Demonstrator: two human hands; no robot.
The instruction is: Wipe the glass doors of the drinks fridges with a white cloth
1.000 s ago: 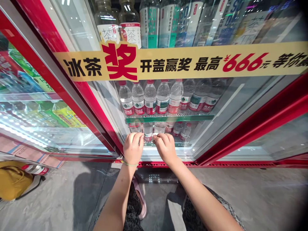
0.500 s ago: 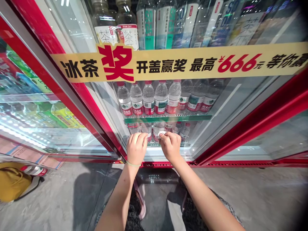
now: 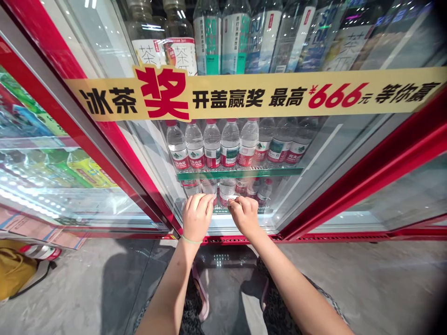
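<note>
My left hand [image 3: 197, 217] is raised in front of the glass door of a red-framed drinks cooler [image 3: 293, 218]. Its fingers curl inward, and anything inside them is hidden. To its right, at about the same height, my right hand [image 3: 246, 215] pinches a small white tissue-like piece [image 3: 233, 197], of which only an edge shows. A gap separates the two hands. Behind the glass, just beyond them, small water bottles [image 3: 227, 187] with red-and-white labels stand on the lowest level.
A yellow banner [image 3: 230, 98] crosses the door. More water bottles [image 3: 212, 144] stand on a green-edged shelf [image 3: 240, 173], with soda and tea bottles [image 3: 207, 39] higher up. On the grey floor at left lie a mustard bag [image 3: 16, 270] and a bottle [image 3: 42, 252].
The view has shifted slightly, so the cooler sits a little further left. My right hand has moved slightly left and down, and less of the white piece shows. My left hand looks nearly the same.
</note>
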